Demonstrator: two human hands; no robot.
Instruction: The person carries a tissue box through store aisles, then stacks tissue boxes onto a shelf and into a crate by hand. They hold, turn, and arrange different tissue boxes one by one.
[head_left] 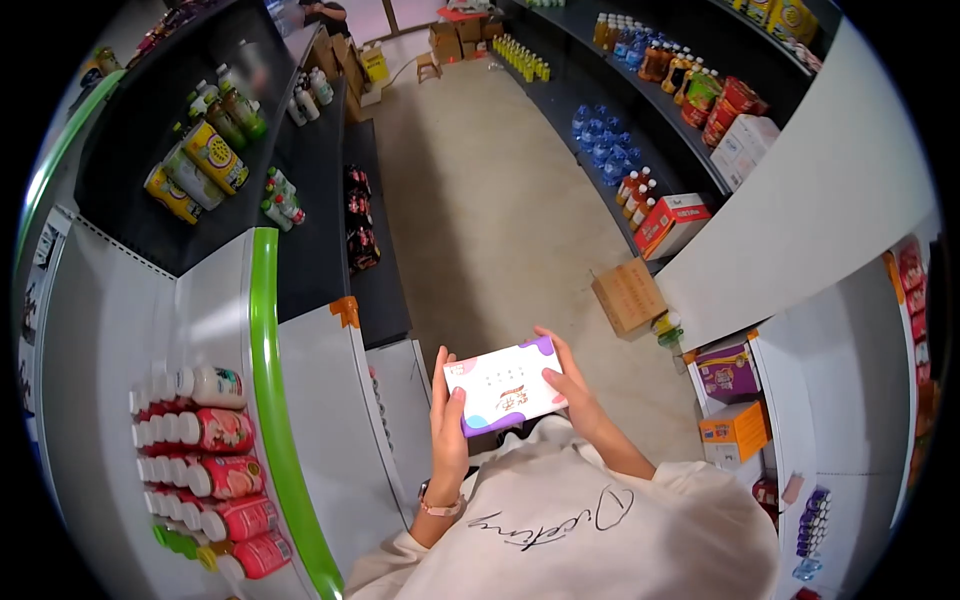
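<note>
A white box (508,372) with purple, pink and blue patches and some printed characters is held in front of my chest, over the aisle floor. My left hand (450,408) grips its left side, thumb on the top face and fingers along the edge. On the opposite side my right hand (571,380) holds the right edge, its thumb also on the top face. The box lies nearly level, slightly turned. What is under the box is hidden.
Shelves with pink bottles (225,430) stand close on my left. Farther along are yellow cans (215,158). To the right, a cardboard carton (628,297) sits on the floor beside shelves with blue bottles (605,145) and a red box (672,224). A small stool (428,66) stands at the far end.
</note>
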